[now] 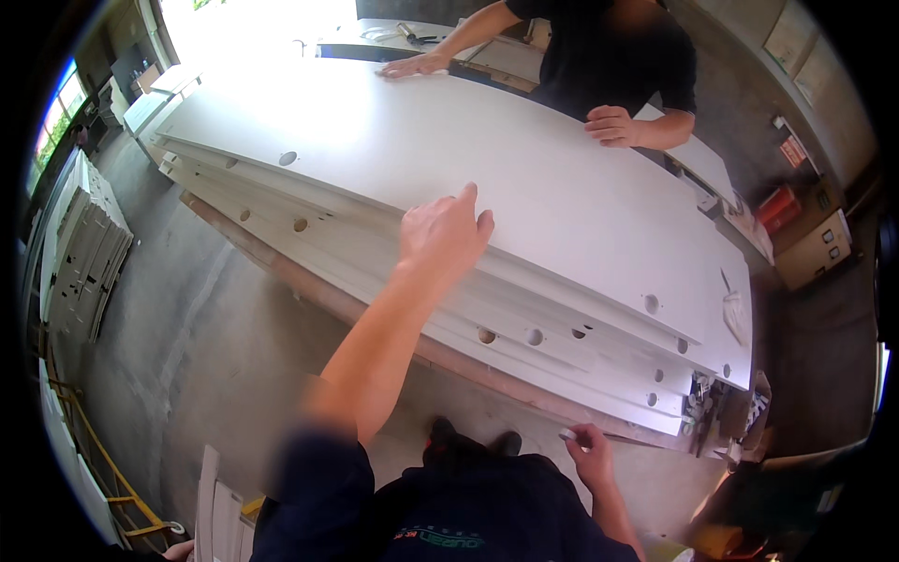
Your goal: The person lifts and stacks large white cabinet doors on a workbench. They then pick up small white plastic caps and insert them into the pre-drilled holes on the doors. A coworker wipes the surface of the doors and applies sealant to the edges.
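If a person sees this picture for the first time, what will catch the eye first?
First the big white panel with round holes, on top of a stack of similar panels, running across the middle. The left hand rests flat on its near edge; the right hand, low by the body, pinches something small and pale. Across the stack, a person in black presses both hands on the far edge.

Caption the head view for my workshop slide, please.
Left hand rests on stacked white drilled panels; a co-worker's hands press the far edge.
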Demonstrator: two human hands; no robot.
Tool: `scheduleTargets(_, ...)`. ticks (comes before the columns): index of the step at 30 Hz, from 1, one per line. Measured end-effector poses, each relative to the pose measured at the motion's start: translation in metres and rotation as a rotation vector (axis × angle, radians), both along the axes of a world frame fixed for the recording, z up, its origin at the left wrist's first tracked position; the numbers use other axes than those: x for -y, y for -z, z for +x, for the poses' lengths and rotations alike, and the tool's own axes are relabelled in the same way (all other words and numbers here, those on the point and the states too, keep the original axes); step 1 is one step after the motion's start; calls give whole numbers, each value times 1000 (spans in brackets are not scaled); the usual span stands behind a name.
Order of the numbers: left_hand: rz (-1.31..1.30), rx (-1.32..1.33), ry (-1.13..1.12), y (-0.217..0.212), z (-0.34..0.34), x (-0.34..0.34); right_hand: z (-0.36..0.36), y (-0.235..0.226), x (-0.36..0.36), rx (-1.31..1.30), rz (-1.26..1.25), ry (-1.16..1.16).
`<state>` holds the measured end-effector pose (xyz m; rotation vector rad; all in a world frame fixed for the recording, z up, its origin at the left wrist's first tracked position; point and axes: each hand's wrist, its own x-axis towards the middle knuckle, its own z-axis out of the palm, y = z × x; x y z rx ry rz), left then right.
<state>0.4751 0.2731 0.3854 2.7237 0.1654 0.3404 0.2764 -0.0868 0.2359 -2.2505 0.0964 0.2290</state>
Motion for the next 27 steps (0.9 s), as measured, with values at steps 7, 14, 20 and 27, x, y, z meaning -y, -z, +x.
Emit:
scheduleTargets(7, 202, -170, -35, 7, 65, 3, -7, 11, 16, 34, 104, 82)
scheduleTargets(14, 268, -301, -96, -9, 75, 9, -1, 12, 28, 17, 159, 91)
scheduleTargets(20, 206, -236, -130, -14, 58, 10, 5, 15, 34, 27, 170, 64)
scheduleTargets(27, 92, -203, -25, -36, -15, 32, 14, 15, 43, 29, 200, 37)
